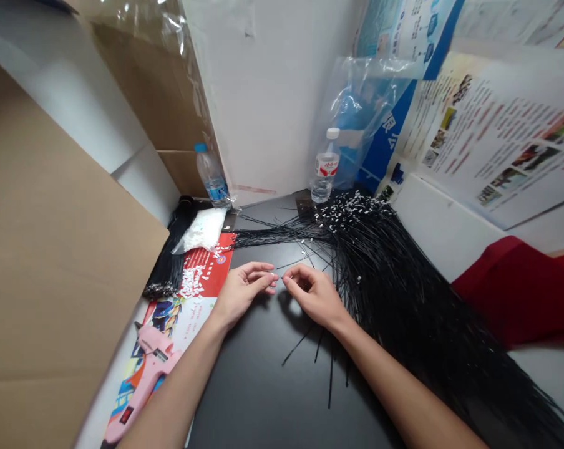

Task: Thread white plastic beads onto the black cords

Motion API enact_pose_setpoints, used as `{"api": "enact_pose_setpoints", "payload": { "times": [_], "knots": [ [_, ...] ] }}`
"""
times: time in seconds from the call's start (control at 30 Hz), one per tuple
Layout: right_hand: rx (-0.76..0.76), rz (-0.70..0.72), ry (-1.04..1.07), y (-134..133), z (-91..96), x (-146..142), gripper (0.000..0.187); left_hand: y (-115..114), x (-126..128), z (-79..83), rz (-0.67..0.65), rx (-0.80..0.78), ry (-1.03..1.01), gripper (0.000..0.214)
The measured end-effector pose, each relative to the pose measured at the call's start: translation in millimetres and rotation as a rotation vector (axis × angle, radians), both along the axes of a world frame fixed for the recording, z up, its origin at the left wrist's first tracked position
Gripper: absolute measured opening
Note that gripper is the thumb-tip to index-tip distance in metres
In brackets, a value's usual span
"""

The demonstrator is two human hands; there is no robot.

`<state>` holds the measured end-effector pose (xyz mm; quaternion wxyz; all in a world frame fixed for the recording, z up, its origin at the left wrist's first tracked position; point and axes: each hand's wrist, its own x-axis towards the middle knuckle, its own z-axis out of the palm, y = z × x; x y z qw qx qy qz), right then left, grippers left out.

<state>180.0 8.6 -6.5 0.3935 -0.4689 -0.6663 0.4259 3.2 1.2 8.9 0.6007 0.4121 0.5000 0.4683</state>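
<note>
Left of the black strand heap, showing a pink glue gun. Just left of the heap, pinching a tiny white piece in the left hand and a dark strand tip in the right hand, close but apart. Beyond the heap, showing a red-labelled bottle.

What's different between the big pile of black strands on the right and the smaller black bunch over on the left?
The right pile is much larger; the left bunch is small.
The right pile fans out loosely, while the left bunch lies compact.
The right pile's pale tips sit at its far end; the left bunch's sit at its near end.
Both consist of thin black strands with pale tips.
</note>
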Motion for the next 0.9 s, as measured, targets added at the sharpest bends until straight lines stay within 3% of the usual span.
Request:
{"api": "enact_pose_setpoints", "payload": {
  "times": [0.2, 0.57, 0.9],
  "knots": [
    [-0.034, 0.037, 0.046, 1, -3.6, -1, 0.018, -3, -1, -1.6, -0.060, -0.044, -0.017, 0.042],
    [0.115, 0.010, -0.016, -5, -1.8, 0, 0.011, -4, -3, -9.6, -0.119, -0.134, -0.143, 0.029],
    [0.119, 0.036, 0.006, -7, -3.4, 1, 0.011, -5, -3, -11.6, -0.145, -0.139, -0.231, 0.026]
  ]
}}
